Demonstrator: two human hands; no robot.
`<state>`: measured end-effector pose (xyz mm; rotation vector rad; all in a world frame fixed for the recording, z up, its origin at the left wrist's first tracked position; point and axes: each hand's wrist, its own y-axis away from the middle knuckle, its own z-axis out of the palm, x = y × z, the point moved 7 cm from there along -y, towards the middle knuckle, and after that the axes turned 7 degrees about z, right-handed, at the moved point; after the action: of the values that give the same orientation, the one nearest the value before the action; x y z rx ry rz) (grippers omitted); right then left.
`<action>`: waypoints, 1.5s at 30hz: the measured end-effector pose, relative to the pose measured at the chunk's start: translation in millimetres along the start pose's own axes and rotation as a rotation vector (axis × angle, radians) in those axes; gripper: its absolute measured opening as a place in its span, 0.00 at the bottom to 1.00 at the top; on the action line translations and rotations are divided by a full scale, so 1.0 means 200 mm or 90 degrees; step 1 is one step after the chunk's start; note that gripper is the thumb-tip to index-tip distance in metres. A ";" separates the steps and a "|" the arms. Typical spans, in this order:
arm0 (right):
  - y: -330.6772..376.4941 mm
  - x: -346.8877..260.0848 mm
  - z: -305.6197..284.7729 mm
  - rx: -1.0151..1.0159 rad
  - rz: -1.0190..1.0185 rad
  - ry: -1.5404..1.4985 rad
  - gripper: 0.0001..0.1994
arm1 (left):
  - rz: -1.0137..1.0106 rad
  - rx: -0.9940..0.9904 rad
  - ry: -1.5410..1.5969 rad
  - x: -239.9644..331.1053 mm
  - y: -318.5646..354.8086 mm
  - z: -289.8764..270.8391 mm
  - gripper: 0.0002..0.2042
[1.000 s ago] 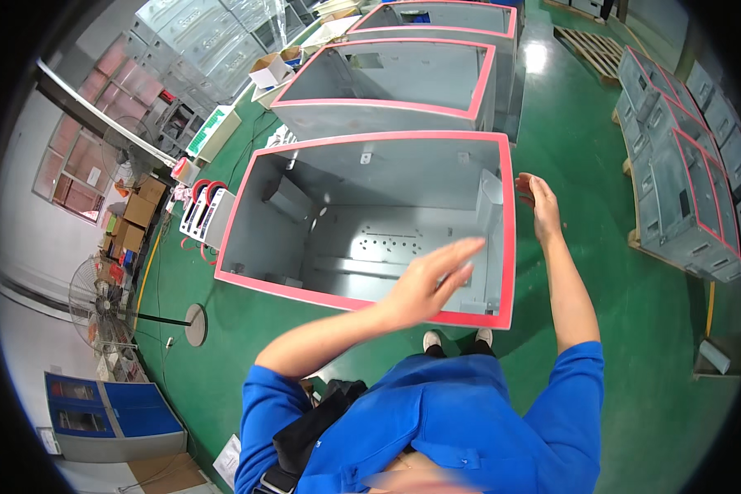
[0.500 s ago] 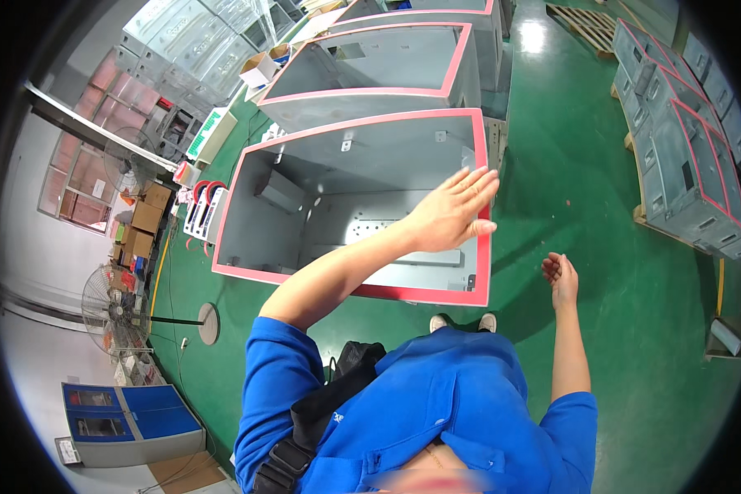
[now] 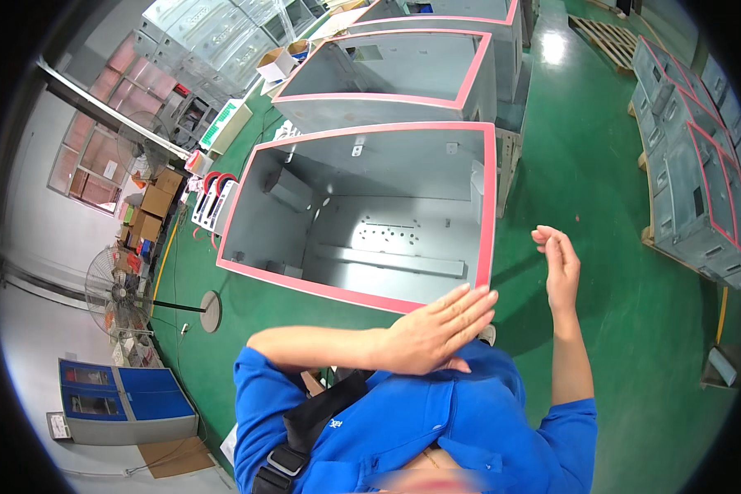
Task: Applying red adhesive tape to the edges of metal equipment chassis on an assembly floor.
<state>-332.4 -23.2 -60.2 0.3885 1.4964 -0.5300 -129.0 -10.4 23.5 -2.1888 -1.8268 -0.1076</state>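
Observation:
In front of me lies a grey metal cabinet (image 3: 370, 210), its open side facing up and a pink strip (image 3: 488, 189) running round the rim. My left hand (image 3: 436, 333) is flat, fingers stretched, palm down, and overlaps the near right corner of that rim. Whether its fingertips touch the strip, I cannot tell. It holds nothing I can see. My right hand (image 3: 560, 272) hangs in the air right of the cabinet, fingers loosely bent and apart, with nothing in it.
More pink-rimmed cabinets (image 3: 379, 70) stand in a row behind. At the right, others sit on a pallet (image 3: 646, 222). A standing fan (image 3: 115, 296), cardboard boxes (image 3: 148, 218) and a blue-doored cupboard (image 3: 152, 403) are at the left. An empty pallet (image 3: 605, 41) lies far right.
My left hand has come from the cabinet's right rim toward me, down to the near right corner. The right hand has risen slightly. The view has shifted a little.

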 end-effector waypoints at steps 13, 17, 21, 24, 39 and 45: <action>-0.16 -0.34 0.46 -0.419 -0.578 0.554 0.32 | 0.039 0.053 -0.166 0.07 0.08 0.12 0.24; -0.53 -0.28 0.48 -0.316 -0.573 0.573 0.28 | 0.025 0.051 -0.157 0.06 0.09 0.12 0.24; -0.76 -0.21 0.49 -0.272 -0.499 0.547 0.27 | 0.013 0.056 -0.188 0.06 0.09 0.15 0.24; -0.75 -0.20 0.50 -0.261 -0.502 0.587 0.25 | -0.013 0.045 -0.212 0.07 0.09 0.17 0.24; 0.56 -0.31 0.40 -0.447 -0.585 0.528 0.23 | -0.041 0.358 -0.076 0.08 0.42 0.14 0.14; 0.59 -0.41 0.44 -0.487 -0.524 0.459 0.20 | -0.273 0.483 -0.210 -0.13 0.88 -0.09 0.14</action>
<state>-194.0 32.7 15.6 -0.7538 2.4154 -0.4069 38.9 -67.5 4.7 -1.3314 -2.0187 0.7695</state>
